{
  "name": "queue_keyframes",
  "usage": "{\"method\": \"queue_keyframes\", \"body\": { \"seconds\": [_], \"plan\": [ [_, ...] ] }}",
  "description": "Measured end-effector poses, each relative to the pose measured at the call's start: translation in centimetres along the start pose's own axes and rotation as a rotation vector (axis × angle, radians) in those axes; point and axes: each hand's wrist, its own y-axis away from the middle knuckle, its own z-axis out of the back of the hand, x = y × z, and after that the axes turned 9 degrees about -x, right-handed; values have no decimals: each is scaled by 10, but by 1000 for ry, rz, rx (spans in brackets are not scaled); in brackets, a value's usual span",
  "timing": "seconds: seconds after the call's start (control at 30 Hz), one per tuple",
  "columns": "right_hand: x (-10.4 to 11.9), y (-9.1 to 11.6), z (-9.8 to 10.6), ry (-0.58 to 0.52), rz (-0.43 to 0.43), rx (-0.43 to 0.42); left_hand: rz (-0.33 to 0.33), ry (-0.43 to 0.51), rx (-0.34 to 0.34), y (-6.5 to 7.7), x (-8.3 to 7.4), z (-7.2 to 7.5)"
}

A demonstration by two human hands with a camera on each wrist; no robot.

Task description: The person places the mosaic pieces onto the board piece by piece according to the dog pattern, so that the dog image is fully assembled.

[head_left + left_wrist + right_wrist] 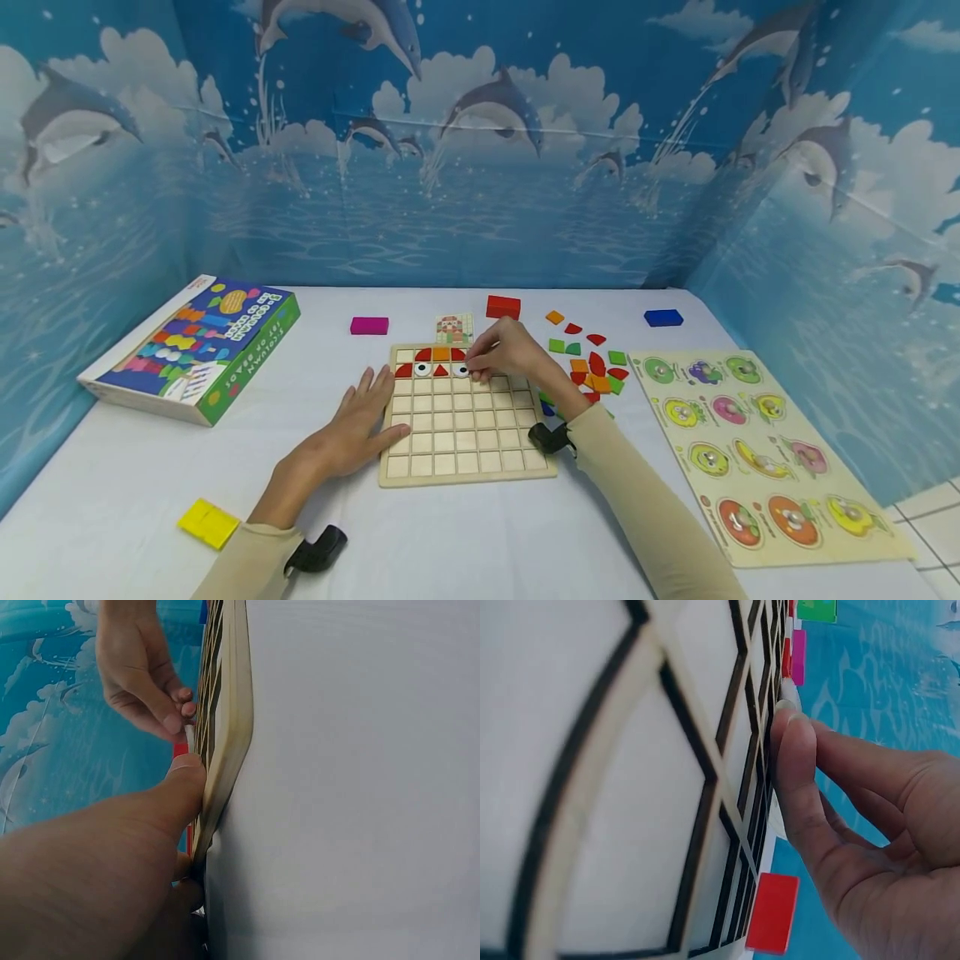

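Observation:
A wooden grid board (442, 444) lies on the table, its top rows partly filled with red and orange pieces and a round white eye piece (422, 369). My right hand (504, 350) is over the upper part of the board. Its thumb and index finger pinch a second white eye piece (461, 370), whose white edge (190, 739) shows under the fingertips in the left wrist view. My left hand (352, 429) rests along the board's left edge, fingers extended and the thumb (186, 784) on the frame.
A small pattern card (454, 328) lies behind the board. Red (503, 307), magenta (370, 326), blue (663, 318) and yellow (208, 523) stacks stand around. Loose coloured pieces (597, 364) are scattered right of the board, beside a fruit puzzle board (757, 450). A toy box (198, 342) lies left.

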Motion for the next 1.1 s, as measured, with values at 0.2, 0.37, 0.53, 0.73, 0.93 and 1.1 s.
{"method": "queue_keyframes", "body": {
  "seconds": [0.2,0.37,0.53,0.73,0.93,1.1],
  "plan": [
    [-1,-2,-2,115,78,9,28,-30,20,-1,-4,2],
    [-2,-3,-5,183,147,-1,25,-25,15,-2,-4,1],
    [-1,-2,-8,222,171,-35,28,-35,22,-2,-5,2],
    [-1,-3,-10,228,164,-42,32,-50,21,-2,-5,2],
    [1,-1,-10,243,171,-40,32,-55,23,-2,-6,2],
    [3,0,-9,231,169,-25,29,-49,27,-3,-5,2]
  ]
}}
